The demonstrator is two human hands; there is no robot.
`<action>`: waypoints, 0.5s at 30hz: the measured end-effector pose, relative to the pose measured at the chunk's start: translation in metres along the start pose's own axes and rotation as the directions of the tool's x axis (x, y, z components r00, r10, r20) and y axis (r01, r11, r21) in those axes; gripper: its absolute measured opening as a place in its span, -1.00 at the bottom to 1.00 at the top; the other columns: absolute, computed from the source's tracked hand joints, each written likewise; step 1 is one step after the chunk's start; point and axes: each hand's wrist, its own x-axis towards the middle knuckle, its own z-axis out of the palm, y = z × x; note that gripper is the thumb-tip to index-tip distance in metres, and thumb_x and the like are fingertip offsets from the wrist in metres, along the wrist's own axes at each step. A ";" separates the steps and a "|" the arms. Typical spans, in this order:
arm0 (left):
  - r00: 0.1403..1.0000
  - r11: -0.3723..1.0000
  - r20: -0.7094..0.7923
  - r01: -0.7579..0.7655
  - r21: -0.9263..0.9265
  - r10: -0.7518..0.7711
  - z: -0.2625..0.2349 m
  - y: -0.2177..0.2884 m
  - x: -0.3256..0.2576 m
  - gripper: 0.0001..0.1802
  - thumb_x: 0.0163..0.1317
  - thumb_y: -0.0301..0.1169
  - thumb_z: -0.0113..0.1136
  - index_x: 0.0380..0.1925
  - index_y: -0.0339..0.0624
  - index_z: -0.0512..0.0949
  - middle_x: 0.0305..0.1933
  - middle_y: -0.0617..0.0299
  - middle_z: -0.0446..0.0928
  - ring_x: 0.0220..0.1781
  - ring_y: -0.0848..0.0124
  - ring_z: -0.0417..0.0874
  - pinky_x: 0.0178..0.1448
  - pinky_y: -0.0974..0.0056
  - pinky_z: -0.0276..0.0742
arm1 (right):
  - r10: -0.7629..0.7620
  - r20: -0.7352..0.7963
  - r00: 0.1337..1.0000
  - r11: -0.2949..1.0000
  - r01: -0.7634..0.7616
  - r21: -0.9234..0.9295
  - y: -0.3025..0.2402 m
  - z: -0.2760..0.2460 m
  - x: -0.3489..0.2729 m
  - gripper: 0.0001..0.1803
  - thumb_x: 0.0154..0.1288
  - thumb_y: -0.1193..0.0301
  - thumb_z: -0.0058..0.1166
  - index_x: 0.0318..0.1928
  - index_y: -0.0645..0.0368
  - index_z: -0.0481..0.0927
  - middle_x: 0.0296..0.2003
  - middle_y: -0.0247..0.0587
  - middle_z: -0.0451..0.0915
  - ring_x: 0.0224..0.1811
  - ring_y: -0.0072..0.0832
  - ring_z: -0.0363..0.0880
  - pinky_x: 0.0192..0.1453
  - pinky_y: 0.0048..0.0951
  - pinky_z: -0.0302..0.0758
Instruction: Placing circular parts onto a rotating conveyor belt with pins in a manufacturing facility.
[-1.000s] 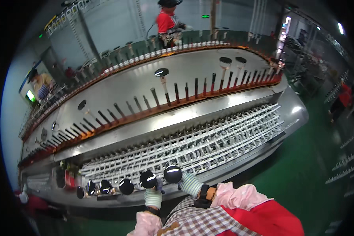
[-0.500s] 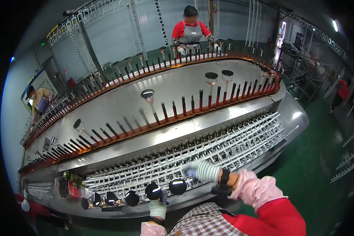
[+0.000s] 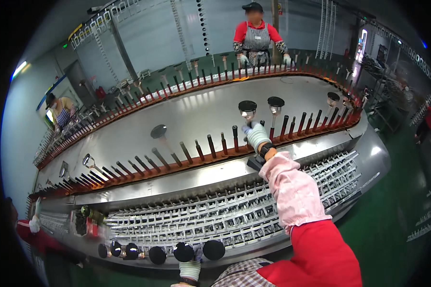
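Observation:
Out over the conveyor, my right hand (image 3: 257, 134) closes its gloved fingers round the lower stem of a round part (image 3: 247, 107) with a glossy black top and a shiny cup-like underside. At the near edge of the bench, my left hand (image 3: 190, 269) is closed just below a row of similar black discs (image 3: 183, 252). What its fingers wrap round is hidden behind the discs. Another black-topped part (image 3: 276, 102) stands on a spindle right of my right hand. Dark upright spindles (image 3: 211, 146) line the conveyor track on both sides of that hand.
Silvery metal racks (image 3: 196, 225) lie in layers between me and the conveyor. A red box (image 3: 92, 228) stands at their left end. Across the conveyor, a person (image 3: 257, 38) in a checked apron stands; another person (image 3: 61, 112) is at the far left.
My right hand has moved from above the metal racks, forward and up to the conveyor, and now grips a black-topped part. My left hand stays beside the row of discs.

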 end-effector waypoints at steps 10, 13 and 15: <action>0.970 0.689 0.097 0.226 -0.689 -0.221 -0.057 0.074 0.029 -0.81 0.25 -0.53 0.03 -0.14 -0.22 0.52 -0.26 0.23 0.57 -0.32 0.46 0.55 -0.26 0.33 0.56 | -0.292 0.257 0.921 0.955 0.295 0.027 -0.048 0.000 -0.185 -0.78 0.28 0.36 0.10 -0.12 0.16 0.52 -0.42 -0.32 0.59 -0.47 -0.58 0.57 -0.45 -0.56 0.51; 0.960 0.878 0.239 0.238 -0.414 -0.148 -0.030 0.037 0.026 -0.72 0.28 -0.55 0.01 -0.01 -0.13 0.47 -0.12 0.23 0.56 -0.34 0.47 0.60 -0.38 0.35 0.57 | -0.626 0.161 0.763 0.779 0.607 0.158 0.021 0.010 -0.260 -0.78 0.20 0.49 0.15 -0.13 0.17 0.50 -0.50 -0.37 0.55 -0.54 -0.61 0.53 -0.50 -0.57 0.51; 0.869 0.366 0.358 0.474 -0.801 -0.342 -0.027 0.058 0.034 -0.75 0.28 -0.51 0.03 -0.03 -0.17 0.48 -0.26 0.26 0.56 -0.57 0.50 0.53 -0.56 0.37 0.48 | 0.085 0.546 0.833 0.344 -0.539 0.769 0.078 0.015 -0.308 -0.78 0.20 0.52 0.11 -0.12 0.19 0.51 -0.55 -0.39 0.50 -0.53 -0.67 0.51 -0.47 -0.58 0.50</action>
